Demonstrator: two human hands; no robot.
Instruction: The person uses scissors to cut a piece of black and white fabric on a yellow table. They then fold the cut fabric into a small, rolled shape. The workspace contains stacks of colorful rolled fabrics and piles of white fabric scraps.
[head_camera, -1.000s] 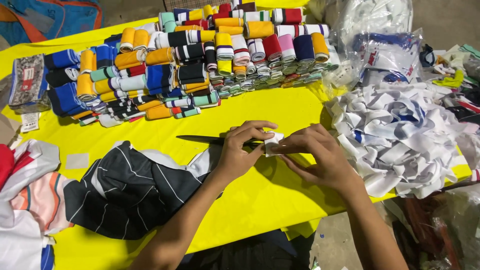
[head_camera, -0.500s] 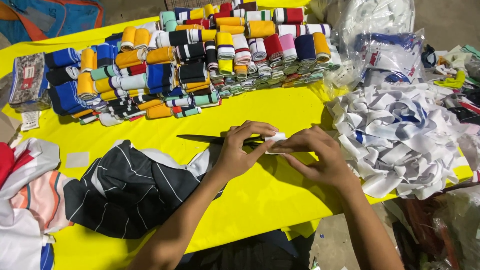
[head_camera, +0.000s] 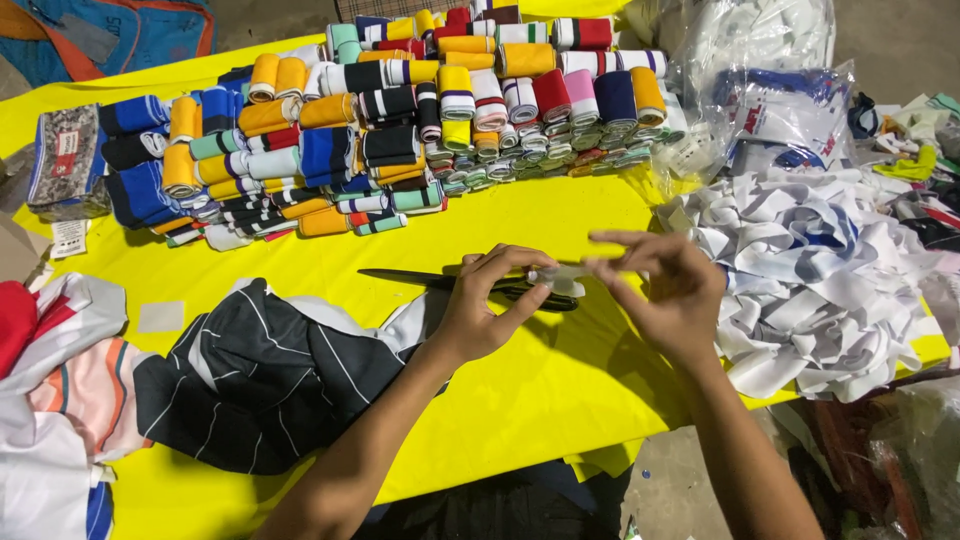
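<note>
White scrap (head_camera: 562, 279) pinched by left hand (head_camera: 487, 312) and right hand (head_camera: 660, 290) | scissors (head_camera: 470, 285) half hidden

A flat grey-patterned packet (head_camera: 66, 162) with a small red-and-white label stands at the left end of the yellow table (head_camera: 560, 215). Just below it lies a small white paper tag (head_camera: 68, 237). At the far right, clear plastic bags (head_camera: 790, 125) hold white pieces printed in red and blue, touching the loose white heap.

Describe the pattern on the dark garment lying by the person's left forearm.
The dark garment is black with thin white stripes, seen clearly in the head view.
</note>
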